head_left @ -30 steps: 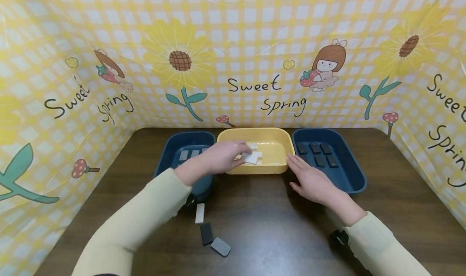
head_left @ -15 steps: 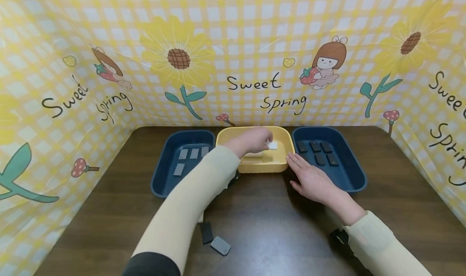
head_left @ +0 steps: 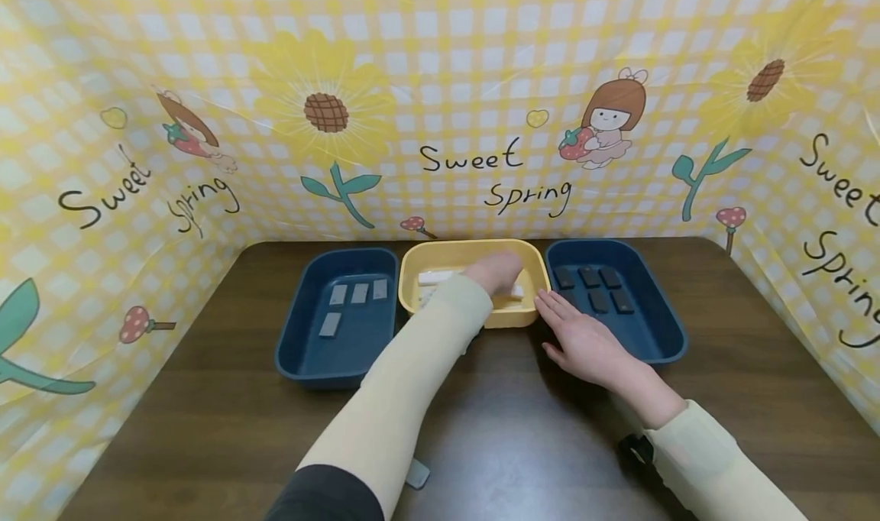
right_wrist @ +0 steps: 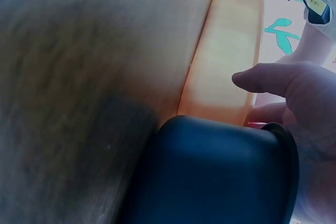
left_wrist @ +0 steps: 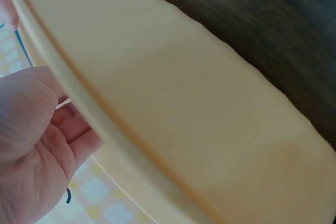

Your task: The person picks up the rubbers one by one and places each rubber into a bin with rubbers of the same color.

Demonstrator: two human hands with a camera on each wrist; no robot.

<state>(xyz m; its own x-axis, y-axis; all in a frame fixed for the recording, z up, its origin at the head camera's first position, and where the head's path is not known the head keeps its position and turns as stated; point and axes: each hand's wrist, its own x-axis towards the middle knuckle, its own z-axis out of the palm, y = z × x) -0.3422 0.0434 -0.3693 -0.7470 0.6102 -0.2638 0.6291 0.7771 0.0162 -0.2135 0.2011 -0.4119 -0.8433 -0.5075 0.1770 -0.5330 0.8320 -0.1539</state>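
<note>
My left hand [head_left: 498, 271] reaches over the front rim into the yellow tray [head_left: 474, 246]. A flat white rectangular piece [head_left: 517, 292] shows just under its fingers in the head view. In the left wrist view the curled fingers [left_wrist: 73, 132] lie behind the tray wall, with a thin white edge between thumb and fingers; the rim hides most of the grip. More white pieces [head_left: 435, 278] lie in the tray's left part. My right hand [head_left: 584, 345] rests with straight fingers against the tray's right front corner, partly over the right blue tray [head_left: 660, 345].
The left blue tray [head_left: 296, 360] holds several grey pieces [head_left: 331, 325]. Several black pieces [head_left: 598, 302] lie in the right blue tray. A loose grey piece [head_left: 417, 474] on the brown table [head_left: 516, 429] is partly covered by my left sleeve [head_left: 385, 414].
My left hand, pinching a white piece, has moved from the yellow tray's left part rightward and lower into it. Its sleeve now covers other loose pieces. The right hand stays put.
</note>
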